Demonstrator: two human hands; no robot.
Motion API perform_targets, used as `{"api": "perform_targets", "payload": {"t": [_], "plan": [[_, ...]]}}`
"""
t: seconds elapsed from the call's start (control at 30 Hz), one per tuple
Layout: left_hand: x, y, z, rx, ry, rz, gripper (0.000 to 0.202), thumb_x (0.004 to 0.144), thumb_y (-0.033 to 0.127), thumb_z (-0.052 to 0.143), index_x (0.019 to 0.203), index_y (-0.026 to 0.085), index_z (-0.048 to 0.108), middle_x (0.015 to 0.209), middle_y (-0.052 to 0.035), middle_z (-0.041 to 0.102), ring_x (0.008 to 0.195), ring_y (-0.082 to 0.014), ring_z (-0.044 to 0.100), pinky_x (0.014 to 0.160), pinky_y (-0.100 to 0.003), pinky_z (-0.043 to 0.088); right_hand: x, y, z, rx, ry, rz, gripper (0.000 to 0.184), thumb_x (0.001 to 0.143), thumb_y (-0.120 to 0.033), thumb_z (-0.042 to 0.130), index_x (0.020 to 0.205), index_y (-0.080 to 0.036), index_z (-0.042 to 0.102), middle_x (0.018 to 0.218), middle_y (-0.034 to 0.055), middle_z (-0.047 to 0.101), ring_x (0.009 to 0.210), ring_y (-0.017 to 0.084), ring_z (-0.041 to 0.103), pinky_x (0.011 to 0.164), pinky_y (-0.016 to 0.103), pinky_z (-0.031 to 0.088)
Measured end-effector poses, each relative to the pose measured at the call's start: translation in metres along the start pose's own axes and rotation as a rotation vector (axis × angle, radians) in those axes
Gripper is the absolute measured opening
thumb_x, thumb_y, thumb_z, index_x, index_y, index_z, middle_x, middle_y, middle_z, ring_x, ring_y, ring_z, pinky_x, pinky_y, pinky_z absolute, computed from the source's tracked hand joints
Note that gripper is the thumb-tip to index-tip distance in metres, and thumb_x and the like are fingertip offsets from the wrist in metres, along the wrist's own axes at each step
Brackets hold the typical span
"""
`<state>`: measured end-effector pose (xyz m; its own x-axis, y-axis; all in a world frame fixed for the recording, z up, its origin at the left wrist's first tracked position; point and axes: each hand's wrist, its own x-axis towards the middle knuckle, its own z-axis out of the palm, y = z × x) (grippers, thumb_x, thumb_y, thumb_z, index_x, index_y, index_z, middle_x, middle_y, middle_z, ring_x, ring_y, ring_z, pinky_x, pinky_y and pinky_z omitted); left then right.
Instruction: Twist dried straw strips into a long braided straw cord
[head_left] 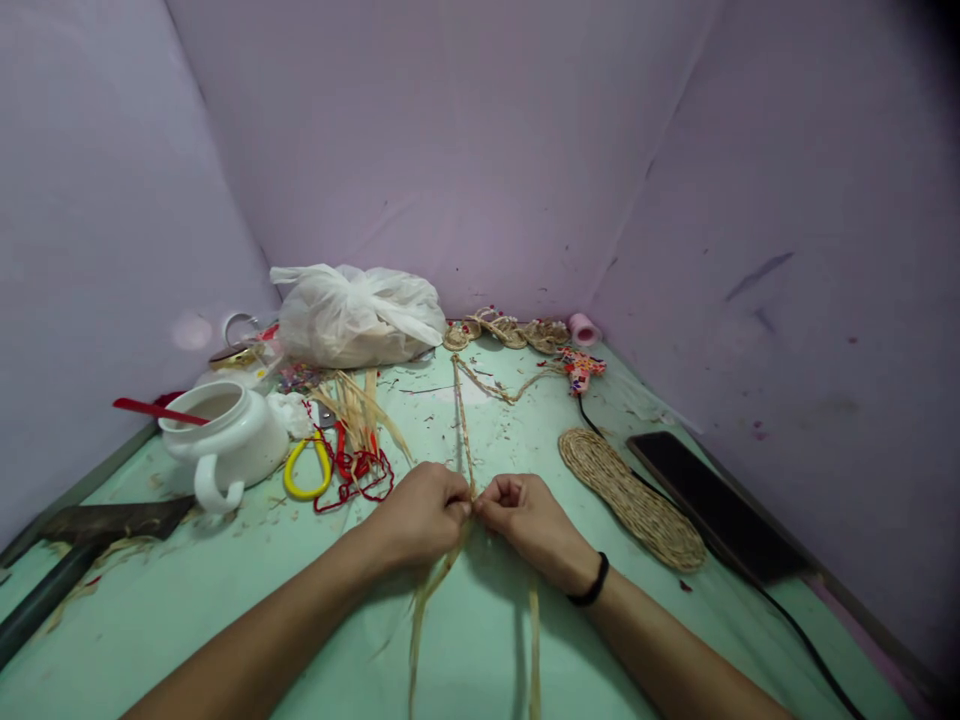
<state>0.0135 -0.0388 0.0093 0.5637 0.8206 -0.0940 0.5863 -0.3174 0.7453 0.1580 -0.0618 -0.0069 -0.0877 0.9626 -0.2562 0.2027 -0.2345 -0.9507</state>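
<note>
A thin twisted straw cord (463, 420) runs from the back of the table down to my two hands. My left hand (427, 510) pinches its near end between thumb and fingers. Close beside it, my right hand (529, 520) also pinches the straw, fingertips almost touching the left ones. Loose flat straw strands (420, 620) hang toward me from under the left hand, and another strand (535, 640) hangs below the right wrist. At the far end the cord bends and trails right toward a colourful beaded piece (581, 368).
To the left are a white pot (259, 440) with a red stick, yellow-handled scissors (307, 470), red yarn and a hammer-like tool (97, 530). A woven straw sole (630, 495) and a phone (712, 505) lie right. Behind sit a plastic bag (352, 320) and straw sandals (502, 328).
</note>
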Motion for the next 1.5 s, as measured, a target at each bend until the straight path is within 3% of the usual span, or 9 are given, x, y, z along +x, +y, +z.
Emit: {"api": "perform_targets", "payload": {"t": [0.27,0.4,0.57,0.67,0.8,0.87,0.97,1.3,1.5], "plan": [[-0.015,0.022,-0.003,0.199,0.067,-0.254,0.018,0.061,0.021,0.047,0.044,0.016,0.045,0.042,0.0022,0.034,0.045,-0.0092,0.032,0.048,-0.023,0.018,-0.003,0.001,0.005,0.024,-0.018,0.014,0.009,0.061,-0.015,0.052,0.053,-0.014,0.046,0.045,-0.0037,0.049,0.042,0.004,0.036,0.041,0.017,0.024],[-0.029,0.034,0.019,0.376,0.074,-0.223,0.020,0.069,0.022,0.041,0.064,0.014,0.059,0.060,-0.0081,0.054,0.055,-0.0165,0.047,0.053,-0.026,0.026,-0.005,0.002,0.006,0.069,0.001,-0.007,0.007,0.061,-0.017,0.052,0.057,-0.014,0.047,0.049,-0.0035,0.050,0.045,0.005,0.039,0.044,0.018,0.026],[-0.040,0.038,0.044,0.496,0.032,-0.130,0.030,0.064,0.011,0.043,0.087,0.011,0.062,0.072,-0.0143,0.061,0.067,-0.0221,0.054,0.062,-0.030,0.034,-0.007,0.002,0.007,0.168,-0.022,0.007,0.013,0.063,-0.024,0.055,0.059,-0.014,0.047,0.052,-0.0020,0.052,0.047,0.006,0.042,0.048,0.019,0.031],[-0.035,0.037,0.031,0.342,0.050,-0.126,0.022,0.070,0.026,0.045,0.068,0.013,0.062,0.062,-0.0107,0.059,0.059,-0.0188,0.052,0.057,-0.028,0.034,-0.008,0.000,0.004,0.193,-0.050,0.032,0.013,0.061,-0.024,0.056,0.059,-0.014,0.048,0.050,-0.0030,0.051,0.044,0.006,0.040,0.045,0.019,0.028],[-0.017,0.030,-0.001,-0.117,0.321,-0.328,0.017,0.069,0.027,0.047,0.063,0.014,0.057,0.059,-0.0039,0.057,0.046,-0.0100,0.046,0.046,-0.022,0.031,-0.008,-0.002,0.000,0.211,-0.091,0.034,0.014,0.062,-0.024,0.058,0.058,-0.013,0.050,0.046,-0.0050,0.047,0.040,0.004,0.032,0.041,0.018,0.022],[-0.011,0.026,-0.008,-0.422,0.179,-0.496,0.017,0.065,0.023,0.048,0.075,0.014,0.058,0.051,0.0002,0.053,0.035,-0.0075,0.038,0.038,-0.020,0.026,-0.008,-0.003,-0.001,0.228,-0.119,0.037,0.016,0.062,-0.026,0.058,0.058,-0.013,0.050,0.047,-0.0044,0.048,0.040,0.003,0.033,0.041,0.018,0.022],[-0.007,0.021,-0.003,-0.705,-0.055,-0.543,0.015,0.061,0.021,0.048,0.068,0.011,0.057,0.041,0.0020,0.047,0.029,-0.0070,0.036,0.032,-0.019,0.024,-0.007,-0.002,-0.001,0.288,-0.166,0.024,0.018,0.061,-0.028,0.060,0.061,-0.014,0.050,0.051,-0.0026,0.053,0.045,0.006,0.043,0.046,0.019,0.030],[-0.001,0.009,0.016,-0.619,0.056,-0.414,0.011,0.055,0.019,0.049,0.046,0.013,0.049,0.033,0.0065,0.034,0.027,-0.0024,0.022,0.032,-0.019,0.013,-0.005,0.006,-0.009,-0.098,-0.135,-0.183,0.004,0.068,-0.016,0.051,0.066,-0.014,0.049,0.058,0.0004,0.057,0.055,0.009,0.051,0.052,0.020,0.037],[-0.001,0.011,0.021,-0.663,0.013,-0.430,0.014,0.059,0.025,0.046,0.049,0.016,0.047,0.034,0.0068,0.032,0.031,-0.0041,0.022,0.035,-0.020,0.013,-0.009,0.011,-0.011,-0.428,-0.036,-0.350,0.009,0.074,-0.016,0.045,0.070,-0.015,0.054,0.063,0.0017,0.060,0.057,0.010,0.052,0.051,0.020,0.036]]}}
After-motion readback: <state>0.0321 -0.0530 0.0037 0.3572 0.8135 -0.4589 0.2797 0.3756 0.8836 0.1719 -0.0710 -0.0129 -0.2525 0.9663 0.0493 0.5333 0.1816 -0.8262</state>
